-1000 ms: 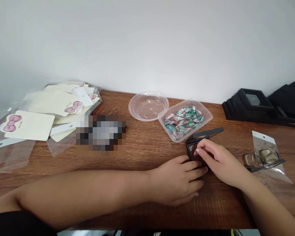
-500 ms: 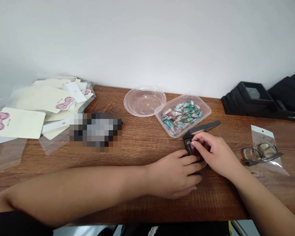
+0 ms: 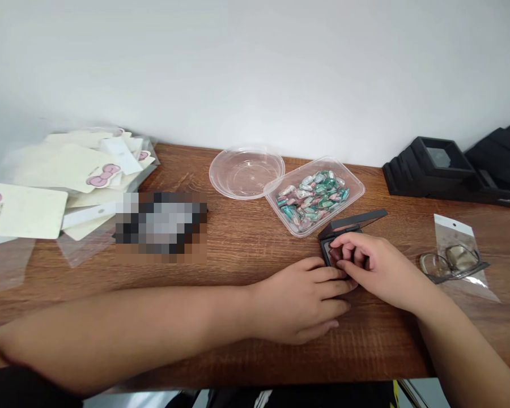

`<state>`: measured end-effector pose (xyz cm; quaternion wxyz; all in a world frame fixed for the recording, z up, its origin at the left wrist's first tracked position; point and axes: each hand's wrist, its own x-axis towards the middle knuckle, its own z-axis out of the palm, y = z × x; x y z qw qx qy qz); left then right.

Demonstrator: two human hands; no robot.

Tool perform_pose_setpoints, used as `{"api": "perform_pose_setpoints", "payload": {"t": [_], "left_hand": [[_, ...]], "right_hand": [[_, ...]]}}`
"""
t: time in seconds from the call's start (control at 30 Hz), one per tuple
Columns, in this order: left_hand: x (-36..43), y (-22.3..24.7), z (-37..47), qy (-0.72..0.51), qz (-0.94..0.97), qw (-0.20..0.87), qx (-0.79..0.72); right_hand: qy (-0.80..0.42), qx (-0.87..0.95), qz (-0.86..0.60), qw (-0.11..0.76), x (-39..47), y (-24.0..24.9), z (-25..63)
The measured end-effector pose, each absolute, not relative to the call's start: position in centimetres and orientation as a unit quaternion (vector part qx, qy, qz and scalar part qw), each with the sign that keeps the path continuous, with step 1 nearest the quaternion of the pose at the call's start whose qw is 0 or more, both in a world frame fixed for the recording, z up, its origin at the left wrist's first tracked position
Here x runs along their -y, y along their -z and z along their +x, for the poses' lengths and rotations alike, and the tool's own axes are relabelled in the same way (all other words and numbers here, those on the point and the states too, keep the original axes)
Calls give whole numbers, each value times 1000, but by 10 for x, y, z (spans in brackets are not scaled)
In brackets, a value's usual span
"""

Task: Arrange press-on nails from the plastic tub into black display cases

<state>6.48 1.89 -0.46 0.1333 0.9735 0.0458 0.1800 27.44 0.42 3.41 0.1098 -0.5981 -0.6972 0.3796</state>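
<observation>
A small black hinged case stands with its lid raised, and its inside looks dark reddish. My left hand lies palm down on the table, fingers stretched out, the far ones touching the near edge of the case. Over the case, my right hand has its fingers curled, with thumb and index tips inside it. A dark reddish bit shows between those two tips, but I cannot make out what it is. Behind the case sits a clear rectangular tub holding glossy green, pink and clear pieces.
A round clear lid overlaps the tub. Left are bagged cream cards with pink bows and a pixelated item. At right lie glasses on a plastic sleeve; behind them stand black boxes against the wall.
My right thumb and index tips have moved apart inside the case, and the right wrist has turned slightly. The left hand stays nearly still. The view has shifted a little to the right.
</observation>
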Motion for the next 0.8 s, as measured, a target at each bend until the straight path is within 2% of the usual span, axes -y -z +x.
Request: {"api": "perform_pose_setpoints", "payload": {"t": [0.5,0.8], "left_hand": [[-17,7,66,-188,974,121,-46],[-17,6,65,-195,974,108,-43]], "right_hand": [[-272,706,-641,130,-3,-29,261],[-319,702,-614,168,-2,-35,267]]}}
